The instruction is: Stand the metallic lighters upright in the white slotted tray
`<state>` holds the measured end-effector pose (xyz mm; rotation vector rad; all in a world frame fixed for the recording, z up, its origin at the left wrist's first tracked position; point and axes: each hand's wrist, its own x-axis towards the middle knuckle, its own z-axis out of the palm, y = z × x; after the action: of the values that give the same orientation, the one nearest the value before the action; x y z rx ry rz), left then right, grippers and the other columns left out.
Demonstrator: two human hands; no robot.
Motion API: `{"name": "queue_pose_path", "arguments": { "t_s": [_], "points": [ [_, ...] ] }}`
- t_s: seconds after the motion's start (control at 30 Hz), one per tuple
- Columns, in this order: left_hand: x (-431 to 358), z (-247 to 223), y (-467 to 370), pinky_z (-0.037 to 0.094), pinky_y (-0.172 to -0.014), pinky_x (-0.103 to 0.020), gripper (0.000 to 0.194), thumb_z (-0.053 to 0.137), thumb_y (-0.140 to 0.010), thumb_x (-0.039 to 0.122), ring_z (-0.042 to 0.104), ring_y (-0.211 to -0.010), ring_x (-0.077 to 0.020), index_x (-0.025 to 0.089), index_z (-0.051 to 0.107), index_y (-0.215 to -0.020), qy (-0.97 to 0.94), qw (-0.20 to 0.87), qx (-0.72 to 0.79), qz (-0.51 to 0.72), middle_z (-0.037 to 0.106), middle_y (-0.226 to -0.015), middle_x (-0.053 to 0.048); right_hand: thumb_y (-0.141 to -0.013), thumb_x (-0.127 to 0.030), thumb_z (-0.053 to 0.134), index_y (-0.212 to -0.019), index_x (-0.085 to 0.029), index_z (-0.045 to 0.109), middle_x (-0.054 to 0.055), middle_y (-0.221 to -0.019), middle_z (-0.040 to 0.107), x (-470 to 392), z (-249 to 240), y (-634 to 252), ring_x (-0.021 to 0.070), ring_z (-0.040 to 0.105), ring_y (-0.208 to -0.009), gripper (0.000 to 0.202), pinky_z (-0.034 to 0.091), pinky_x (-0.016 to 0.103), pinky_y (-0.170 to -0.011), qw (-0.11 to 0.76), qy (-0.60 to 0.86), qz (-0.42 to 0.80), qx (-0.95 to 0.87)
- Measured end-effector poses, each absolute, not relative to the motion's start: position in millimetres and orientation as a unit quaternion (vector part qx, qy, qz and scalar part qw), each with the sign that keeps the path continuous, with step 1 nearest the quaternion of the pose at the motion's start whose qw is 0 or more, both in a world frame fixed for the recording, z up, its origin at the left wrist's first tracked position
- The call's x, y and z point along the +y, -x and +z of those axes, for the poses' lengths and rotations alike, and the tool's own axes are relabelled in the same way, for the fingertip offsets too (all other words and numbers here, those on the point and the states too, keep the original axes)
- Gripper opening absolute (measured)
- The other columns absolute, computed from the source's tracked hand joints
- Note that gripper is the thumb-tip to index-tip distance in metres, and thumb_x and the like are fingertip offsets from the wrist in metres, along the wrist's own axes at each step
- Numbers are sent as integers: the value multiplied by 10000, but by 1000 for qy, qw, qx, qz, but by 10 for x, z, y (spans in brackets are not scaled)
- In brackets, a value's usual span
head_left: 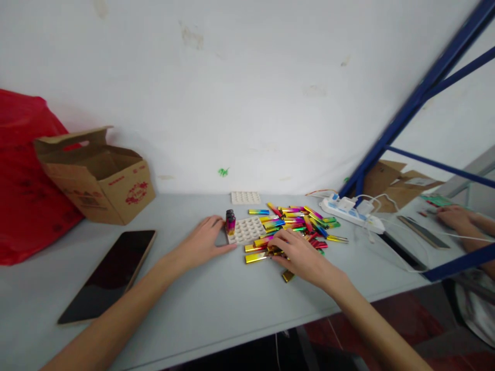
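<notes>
Lighters [294, 220] heaped, beneath and beyond right grip [299, 252]

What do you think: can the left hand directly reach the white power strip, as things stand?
Probably not directly: between the left hand and the power strip lies the pile of shiny pieces, with the right hand at its near side.
</notes>
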<state>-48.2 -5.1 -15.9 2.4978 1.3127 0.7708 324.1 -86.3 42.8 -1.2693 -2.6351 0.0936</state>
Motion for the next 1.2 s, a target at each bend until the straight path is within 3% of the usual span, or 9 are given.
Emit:
{"name": "queue_pose_path", "arguments": {
  "t_s": [0.17, 0.33, 0.43, 0.53, 0.6, 0.77, 0.9, 1.13, 1.2],
  "points": [
    [-52, -179, 501, 701, -1299, -603, 614, 956, -1036, 766, 856, -1445, -465, 275, 870, -1394, -846, 112, 449, 263, 886, -1530, -198, -1213, -191, 826, -1294, -270, 892, 111, -1304, 873, -755, 460, -3359, 318, 859, -1255, 131, 714, 467, -1138, 146, 415, 106, -892],
    [-82, -167, 492, 691, -1323, -614, 622, 953, -1037, 766, 842, -1480, -482, 267, 870, -1399, -842, 118, 458, 259, 877, -1552, -209, -1206, -388, 817, -1293, -283, 899, 116, -1255, 907, -530, 475, -3383, 331, 849, -1144, 159, 705, 483, -1069, 336, 441, 161, -817],
    [-92, -161, 490, 675, -1352, -617, 622, 960, -1037, 747, 834, -1501, -486, 254, 864, -1404, -843, 123, 458, 254, 866, -1579, -216, -1081, -568, 948, -1263, -287, 885, 69, -1096, 882, -325, 584, -3213, 286, 794, -970, 340, 675, 429, -921, 477, 469, 246, -702],
    [-98, -166, 495, 670, -1366, -620, 629, 965, -1043, 723, 826, -1515, -482, 244, 854, -1435, -843, 126, 455, 257, 855, -1612, -223, -967, -627, 1027, -1385, -303, 876, -17, -950, 793, -97, 750, -2978, 223, 731, -834, 550, 618, 362, -786, 557, 428, 412, -580],
    [-106, -169, 499, 662, -1380, -617, 644, 969, -1044, 717, 815, -1542, -483, 242, 847, -1461, -843, 127, 459, 251, 843, -1642, -225, -898, -597, 1078, -1401, -297, 898, -45, -879, 749, 38, 824, -2845, 199, 711, -793, 613, 615, 348, -782, 566, 390, 505, -522],
    [-150, -162, 510, 645, -1405, -593, 648, 986, -1047, 706, 797, -1584, -471, 252, 841, -1486, -841, 130, 464, 245, 833, -1671, -208, -688, -516, 1226, -1017, -267, 884, 0, -932, 843, 202, 688, -2712, 220, 820, -928, 536, 709, 388, -975, 545, 361, 608, -450],
    [-177, -143, 516, 650, -1398, -598, 645, 959, -1075, 723, 802, -1568, -461, 244, 831, -1487, -846, 125, 456, 248, 833, -1658, -215, -686, -544, 1254, -906, -269, 757, 14, -968, 863, 165, 505, -2747, 267, 894, -1026, 609, 744, 446, -1067, 521, 367, 625, -451],
    [-175, -104, 515, 689, -1347, -607, 637, 967, -1062, 726, 822, -1519, -467, 272, 837, -1489, -847, 123, 454, 248, 851, -1614, -201, -747, -334, 1112, -1312, -310, 843, 1, -1185, 862, 2, 551, -2660, 226, 869, -997, 626, 776, 500, -1080, 472, 349, 657, -474],
    [-175, -85, 512, 691, -1346, -601, 640, 966, -1062, 723, 821, -1524, -467, 267, 837, -1492, -847, 124, 455, 247, 854, -1610, -199, -763, -317, 1048, -1276, -292, 858, -13, -1100, 821, -42, 548, -2587, 195, 803, -922, 547, 771, 460, -1006, 448, 347, 664, -487]
  ]
}}
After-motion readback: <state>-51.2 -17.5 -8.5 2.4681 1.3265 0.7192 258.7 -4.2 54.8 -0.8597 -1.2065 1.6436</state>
